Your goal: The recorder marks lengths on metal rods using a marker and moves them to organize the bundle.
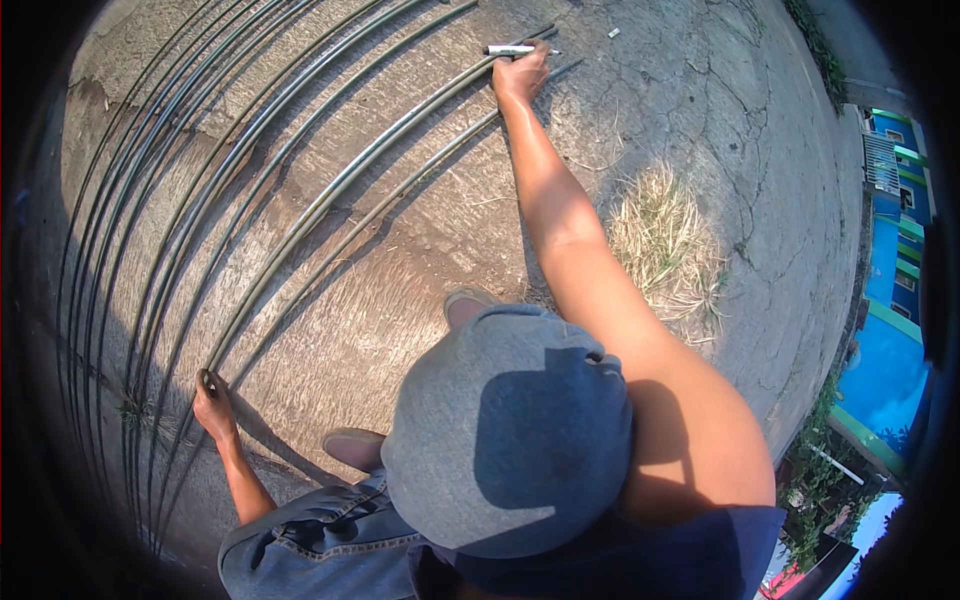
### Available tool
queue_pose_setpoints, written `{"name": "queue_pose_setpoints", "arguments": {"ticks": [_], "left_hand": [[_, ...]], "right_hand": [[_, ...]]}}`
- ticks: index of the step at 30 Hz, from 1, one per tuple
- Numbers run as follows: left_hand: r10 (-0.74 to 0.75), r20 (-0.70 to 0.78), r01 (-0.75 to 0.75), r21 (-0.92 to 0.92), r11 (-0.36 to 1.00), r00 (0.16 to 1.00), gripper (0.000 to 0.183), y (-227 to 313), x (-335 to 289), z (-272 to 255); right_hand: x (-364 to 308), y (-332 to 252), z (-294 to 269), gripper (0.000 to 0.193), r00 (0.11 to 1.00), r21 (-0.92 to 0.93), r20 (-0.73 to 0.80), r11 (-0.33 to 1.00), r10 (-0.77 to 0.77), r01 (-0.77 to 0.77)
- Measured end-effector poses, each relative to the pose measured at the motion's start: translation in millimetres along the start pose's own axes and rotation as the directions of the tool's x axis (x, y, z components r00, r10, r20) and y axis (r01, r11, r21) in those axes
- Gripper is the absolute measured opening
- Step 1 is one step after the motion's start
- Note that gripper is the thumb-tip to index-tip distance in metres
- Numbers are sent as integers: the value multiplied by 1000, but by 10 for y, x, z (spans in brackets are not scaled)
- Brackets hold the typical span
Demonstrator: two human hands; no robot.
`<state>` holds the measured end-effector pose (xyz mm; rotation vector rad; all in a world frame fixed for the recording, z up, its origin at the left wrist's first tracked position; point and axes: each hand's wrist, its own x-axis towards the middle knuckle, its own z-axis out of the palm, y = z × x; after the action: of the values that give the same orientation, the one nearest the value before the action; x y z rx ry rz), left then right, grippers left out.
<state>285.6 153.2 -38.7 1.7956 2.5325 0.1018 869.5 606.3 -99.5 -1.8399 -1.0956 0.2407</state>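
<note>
Right arm (575, 210) reaching long, elbow nearly straight, from about 4 o'clock up to 12. Right hand (522, 78) there, fingers closed on a white marker (517, 50), dark end toward 9 o'clock, opposite end toward 3; hand lies against the far stretch of the paired rods (352, 178). Left forearm (247, 480) comes up short at 8 o'clock; left hand (212, 408) gripping the near end of those same rods, which run from 8 to 12 over rough concrete ground (330, 330). Single rod (395, 198) just beside them on the 3 o'clock side. More rods (165, 150) spread between 8 and 11. Dry grass tuft (665, 235), 2 to 3 o'clock.
</note>
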Motion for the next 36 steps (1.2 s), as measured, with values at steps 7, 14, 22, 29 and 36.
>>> {"name": "queue_pose_setpoints", "arguments": {"ticks": [7, 14, 22, 29, 36], "left_hand": [[-57, 59, 63, -104, 993, 997, 33, -184, 55, -64], [-88, 52, 94, -141, 986, 995, 31, -78, 96, -59], [-119, 27, 121, -114, 986, 993, 29, -104, -29, -128], [-138, -7, 135, -137, 981, 990, 28, 13, 144, 5], [-239, -14, 233, -177, 956, 971, 27, -199, -176, 70]], "right_hand": [[-12, 61, 28, 38, 998, -83, 11, 995, -62, 63], [-20, 55, -43, 37, 991, -29, -36, 991, -133, 132], [-68, 116, 112, 44, 978, 3, 40, 978, -206, 206], [270, 494, -22, 43, 970, -178, 35, 953, -241, 243], [-617, -335, 188, 52, 635, 427, 485, 797, -601, 428]]}}
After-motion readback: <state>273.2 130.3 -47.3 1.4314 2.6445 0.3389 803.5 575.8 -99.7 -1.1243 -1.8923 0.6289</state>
